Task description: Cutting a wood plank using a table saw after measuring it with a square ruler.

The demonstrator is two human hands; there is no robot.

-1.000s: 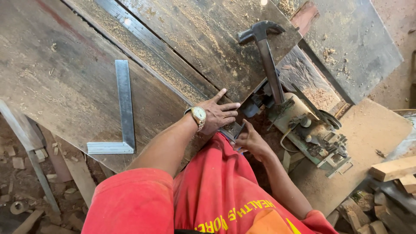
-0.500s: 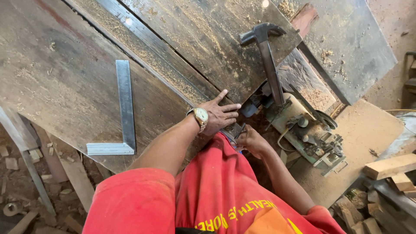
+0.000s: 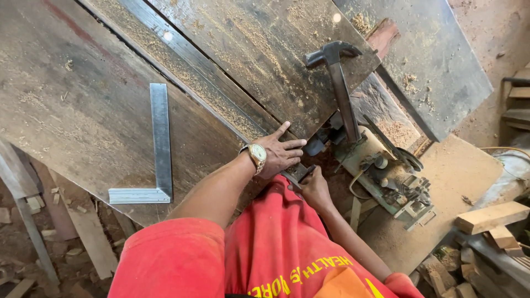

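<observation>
Sawdusty workbench point(image 3: 83, 110), left hand point(image 3: 279, 154) spread flat on it; right hand point(image 3: 313, 186) grip pinching small metal part point(image 3: 301, 174)

A big dark table point(image 3: 83, 127) fills the upper left and middle of the frame. It is old and scratched, and a long groove runs across it from the top down to the middle. Sawdust point(image 3: 210, 91) lies along the groove and is sprinkled over the top part. A shiny metal square point(image 3: 160, 149) lies flat on the left side, shaped like an L. A hammer point(image 3: 339, 83) lies at the upper right, its dark head up and its handle pointing down. The left hand point(image 3: 279, 154) lies flat on the table's lower edge, fingers point(image 3: 292, 144) spread.
</observation>
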